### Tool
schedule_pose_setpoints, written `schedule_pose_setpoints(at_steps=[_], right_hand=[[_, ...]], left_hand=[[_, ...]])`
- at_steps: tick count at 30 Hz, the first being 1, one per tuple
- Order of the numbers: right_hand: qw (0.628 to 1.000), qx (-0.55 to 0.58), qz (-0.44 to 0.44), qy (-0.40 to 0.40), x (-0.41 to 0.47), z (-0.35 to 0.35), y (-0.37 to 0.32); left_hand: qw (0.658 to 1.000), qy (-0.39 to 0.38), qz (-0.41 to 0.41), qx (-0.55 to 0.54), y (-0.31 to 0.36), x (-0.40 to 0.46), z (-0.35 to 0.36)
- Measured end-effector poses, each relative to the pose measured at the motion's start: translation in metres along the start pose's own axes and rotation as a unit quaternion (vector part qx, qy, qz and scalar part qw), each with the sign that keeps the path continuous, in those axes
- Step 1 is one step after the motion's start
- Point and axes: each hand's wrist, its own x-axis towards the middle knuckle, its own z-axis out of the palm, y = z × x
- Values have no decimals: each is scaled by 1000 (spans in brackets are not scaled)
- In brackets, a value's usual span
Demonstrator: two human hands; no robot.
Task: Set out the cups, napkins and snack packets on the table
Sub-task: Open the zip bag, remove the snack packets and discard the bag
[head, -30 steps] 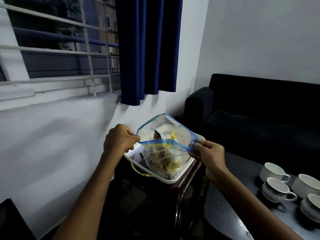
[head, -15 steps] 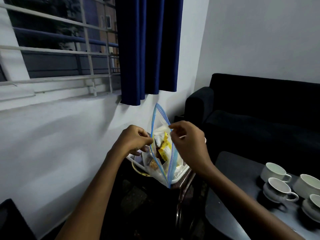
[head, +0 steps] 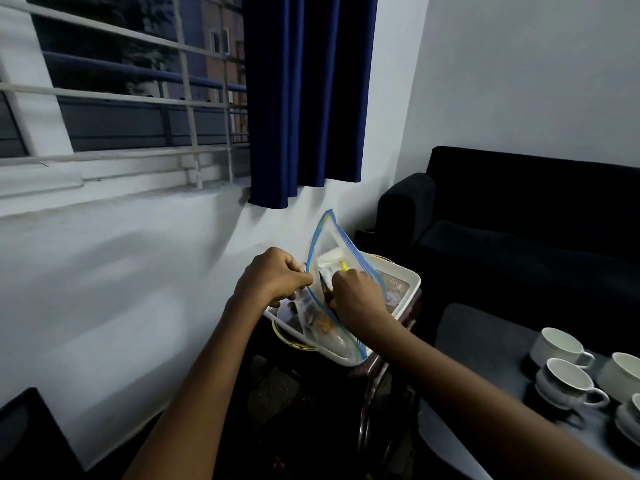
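A clear zip bag (head: 332, 237) with a blue seal stands in a white tray (head: 408, 289) on a small stand by the wall. Snack packets (head: 320, 322), yellow, white and brown, show through it. My left hand (head: 273, 277) pinches the bag's left rim and holds the mouth apart. My right hand (head: 356, 292) is inside the mouth, fingers curled round a packet with a yellow tip (head: 343, 265); the fingertips are hidden. Several white cups (head: 568, 379) on saucers stand on the dark table (head: 485, 337) at the right.
A dark sofa (head: 519, 220) fills the corner behind the table. A blue curtain (head: 308, 98) hangs over the barred window (head: 138, 98) above the tray. A gold-rimmed plate edge (head: 294, 342) shows under the tray. A dark object (head: 24, 427) sits at the lower left.
My right hand let go of the bag's right rim and moved down into its mouth. The bag has tipped from wide open to edge-on. My left hand kept its hold.
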Motion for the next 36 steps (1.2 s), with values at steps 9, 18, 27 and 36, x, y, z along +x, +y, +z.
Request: schedule_pose_setpoints(at_steps=[9, 18, 27, 36], right_hand=[[999, -4, 10, 48, -6, -11, 8], [971, 76, -41, 225, -11, -35, 14], [869, 311, 27, 385, -8, -45, 18], [742, 463, 89, 477, 17, -85, 33]], left_hand=[[998, 26, 13, 54, -1, -2, 5], [991, 69, 4, 112, -5, 1, 5], [989, 95, -5, 117, -12, 5, 4], [990, 66, -34, 116, -16, 7, 1]])
